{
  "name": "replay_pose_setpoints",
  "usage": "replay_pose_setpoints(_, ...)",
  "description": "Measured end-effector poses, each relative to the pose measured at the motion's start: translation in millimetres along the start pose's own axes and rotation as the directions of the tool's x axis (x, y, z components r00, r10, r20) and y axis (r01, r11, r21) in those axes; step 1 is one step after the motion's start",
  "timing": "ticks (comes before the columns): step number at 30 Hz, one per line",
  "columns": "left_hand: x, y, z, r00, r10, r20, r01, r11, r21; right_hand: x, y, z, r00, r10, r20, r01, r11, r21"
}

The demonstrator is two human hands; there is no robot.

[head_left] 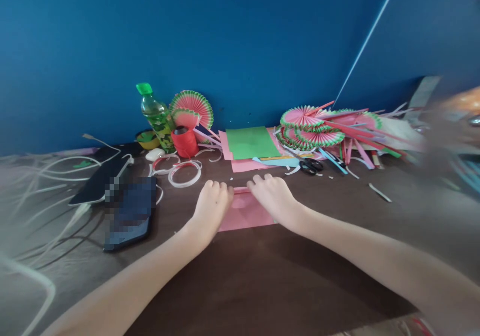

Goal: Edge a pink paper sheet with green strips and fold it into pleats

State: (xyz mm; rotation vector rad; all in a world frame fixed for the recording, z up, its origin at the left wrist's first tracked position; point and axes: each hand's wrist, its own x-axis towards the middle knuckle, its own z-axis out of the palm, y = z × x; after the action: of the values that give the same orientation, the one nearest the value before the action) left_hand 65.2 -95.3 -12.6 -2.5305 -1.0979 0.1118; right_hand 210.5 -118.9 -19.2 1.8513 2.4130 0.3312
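Observation:
A sheet of pink paper (247, 213) lies on the dark brown table in front of me, its far edge turned up into a narrow rolled or folded strip. My left hand (215, 203) is closed over the left end of that strip, fingers curled round the far side. At the right end, my right hand (272, 196) grips the strip the same way, fingers bent over it. Both thumbs are mostly hidden. Between the two hands a short length of the folded edge shows.
Behind the hands lie green paper (251, 143), black scissors (311, 166) and pleated paper fans (313, 126) with paper sticks. Tape rolls (184, 174), a red spool (185, 142) and a green-capped bottle (155, 116) stand left. Phones (131, 216) and white cables (48, 176) lie further left.

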Motion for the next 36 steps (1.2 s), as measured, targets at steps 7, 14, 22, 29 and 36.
replay_pose_setpoints(7, -7.2, 13.5, 2.7, 0.991, -0.085, 0.104, 0.085, 0.996, 0.009, -2.8, -7.9, 5.7, 0.999, -0.026, -0.031, 0.024, 0.998, -0.061)
replay_pose_setpoints(14, -16.0, 26.8, 13.6, 0.988, -0.151, 0.029, 0.147, 0.984, 0.098, -11.3, -14.9, 14.2, 0.995, -0.039, -0.096, 0.018, 0.976, -0.216)
replay_pose_setpoints(22, -15.2, 30.8, 4.7, 0.984, -0.146, 0.1, 0.13, 0.979, 0.157, -19.2, -15.2, 19.3, 0.986, -0.09, -0.143, 0.045, 0.956, -0.29)
replay_pose_setpoints(29, -11.7, 31.4, 0.3, 0.987, -0.117, 0.108, 0.103, 0.986, 0.13, -19.9, -14.9, 17.6, 0.985, -0.112, -0.129, 0.068, 0.951, -0.301)
replay_pose_setpoints(36, -14.8, 31.4, 1.2, 0.985, -0.148, 0.093, 0.141, 0.987, 0.073, -21.2, -16.9, 21.4, 0.984, -0.103, -0.144, 0.047, 0.936, -0.349)
